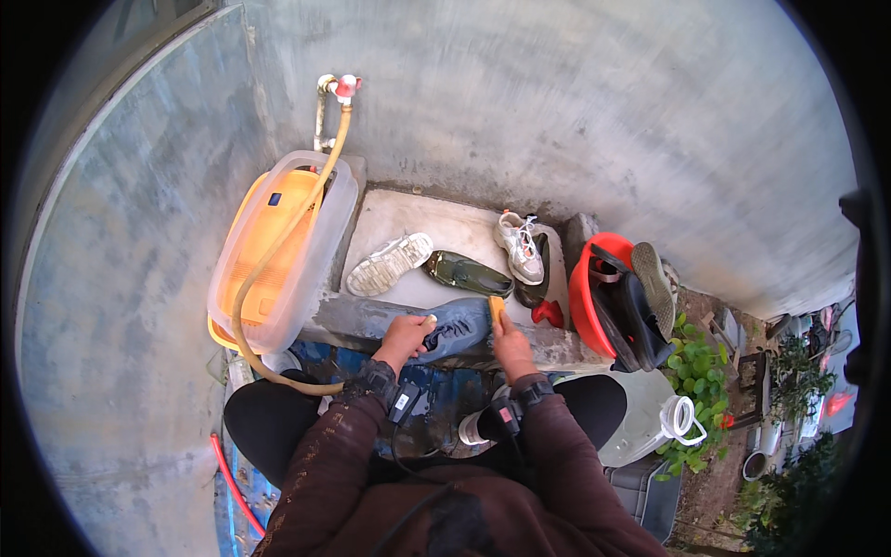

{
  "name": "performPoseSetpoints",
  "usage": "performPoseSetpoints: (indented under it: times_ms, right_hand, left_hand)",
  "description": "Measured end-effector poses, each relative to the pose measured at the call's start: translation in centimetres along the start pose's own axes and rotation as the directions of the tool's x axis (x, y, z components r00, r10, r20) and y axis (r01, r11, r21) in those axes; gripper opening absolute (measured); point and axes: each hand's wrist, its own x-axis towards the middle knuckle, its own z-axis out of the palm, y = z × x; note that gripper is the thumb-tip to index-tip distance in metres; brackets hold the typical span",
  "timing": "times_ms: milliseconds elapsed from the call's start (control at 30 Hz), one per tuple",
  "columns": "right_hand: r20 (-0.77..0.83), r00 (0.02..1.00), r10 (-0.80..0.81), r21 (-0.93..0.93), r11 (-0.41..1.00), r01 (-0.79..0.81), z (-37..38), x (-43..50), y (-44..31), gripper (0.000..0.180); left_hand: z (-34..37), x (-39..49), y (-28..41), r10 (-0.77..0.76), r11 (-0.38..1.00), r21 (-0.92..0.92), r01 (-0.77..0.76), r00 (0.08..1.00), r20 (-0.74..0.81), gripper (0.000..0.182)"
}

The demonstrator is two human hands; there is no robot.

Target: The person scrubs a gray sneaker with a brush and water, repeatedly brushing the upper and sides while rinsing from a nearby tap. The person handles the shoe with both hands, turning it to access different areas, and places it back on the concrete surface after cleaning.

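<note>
My left hand [406, 340] grips a grey-blue lace-up shoe [461, 322] by its heel end, over the front ledge of a low concrete basin. In my right hand [513, 348] is a brush with a yellow back [496, 308], held against the toe end of that shoe. Its bristles are mostly hidden. Behind them in the basin, a light sneaker [390, 264] lies with its sole showing. Beside it is a dark green slip-on shoe [468, 272]. A white laced sneaker [521, 249] rests partly over another dark shoe [536, 289].
A red basin [579, 306] full of shoes stands at the right, near a clear plastic jug [644, 418]. Left are a translucent tub [337, 230] and a yellow basket [268, 244]. A yellow hose [268, 261] hangs from the wall tap [346, 89]. A red object [548, 314] lies near the ledge.
</note>
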Motion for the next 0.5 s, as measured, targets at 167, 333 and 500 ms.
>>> performPoseSetpoints:
  times_ms: [167,333,500]
  right_hand:
    - [0.163,0.971,-0.176,0.085,0.983,0.164,-0.4,-0.5,-0.7,0.048]
    - [0.057,0.997,-0.045,-0.091,0.995,0.05,-0.8,-0.9,-0.8,0.048]
    - [0.175,0.948,-0.267,0.147,0.959,0.243,-0.2,-1.1,-0.9,0.048]
  left_hand:
    - [0.0,-0.1,0.2,0.003,1.0,-0.03,-0.003,1.0,-0.001,0.038]
    - [0.0,-0.2,0.2,0.003,0.998,-0.058,-0.003,1.0,0.002,0.037]
    - [0.1,0.2,0.0,0.005,0.998,-0.064,-0.005,1.0,0.003,0.037]
